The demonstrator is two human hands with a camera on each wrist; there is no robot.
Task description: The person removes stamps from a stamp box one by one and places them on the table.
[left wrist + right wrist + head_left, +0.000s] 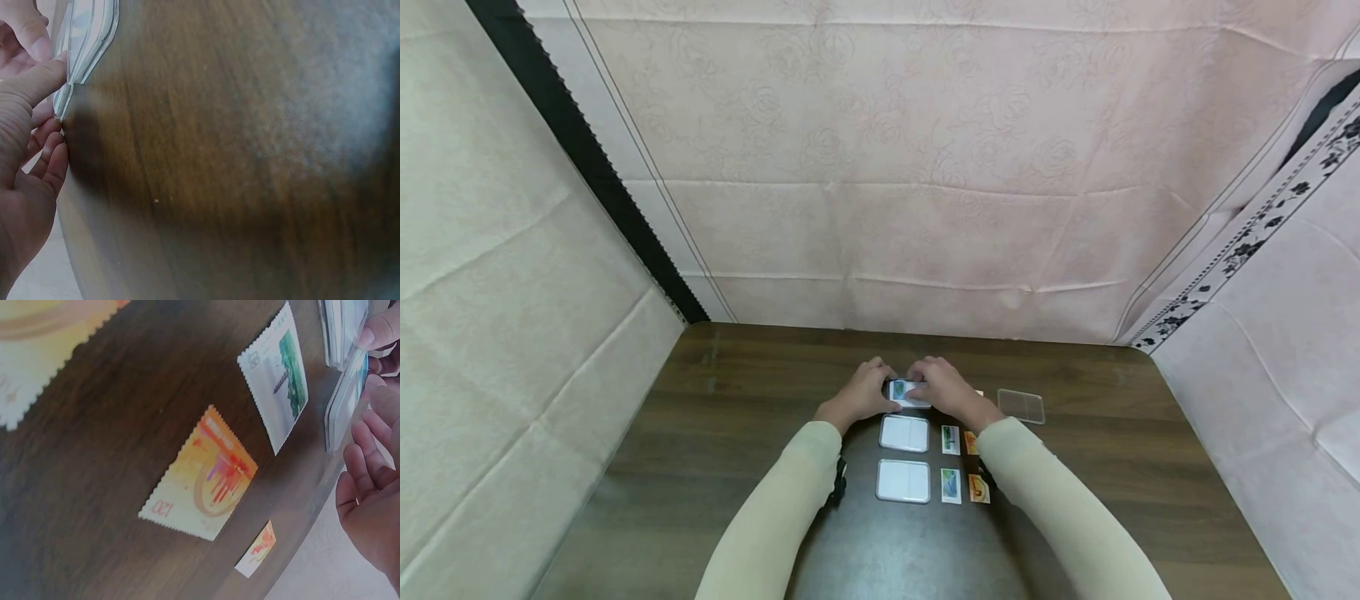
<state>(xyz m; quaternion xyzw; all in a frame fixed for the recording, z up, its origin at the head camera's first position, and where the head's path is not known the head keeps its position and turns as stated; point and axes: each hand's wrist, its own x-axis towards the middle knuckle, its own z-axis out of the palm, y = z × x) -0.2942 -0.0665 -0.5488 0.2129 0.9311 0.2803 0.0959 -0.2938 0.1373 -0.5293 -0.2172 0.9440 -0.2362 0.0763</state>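
Note:
A clear flat case [920, 403] with a blue-green postage stamp [898, 389] in its left part is between both hands. My left hand [861, 393] grips the case's left end, thumb at the near edge and fingers at the far one. At the right end my right hand [949, 390] has its thumb over the case and bent fingers behind it. In the right wrist view the right fingertips [381, 394] meet the case edge; whether they also touch the stamp cannot be told. Two more clear cases [904, 433] [903, 482] lie nearer on the table.
Right of the nearer cases lie two green-blue stamps [951, 440] [951, 486] and two orange stamps [972, 442] [978, 489]. Another orange stamp [257, 551] lies farther off. A clear lid-like piece [1021, 406] rests to the right on the wooden table [737, 467].

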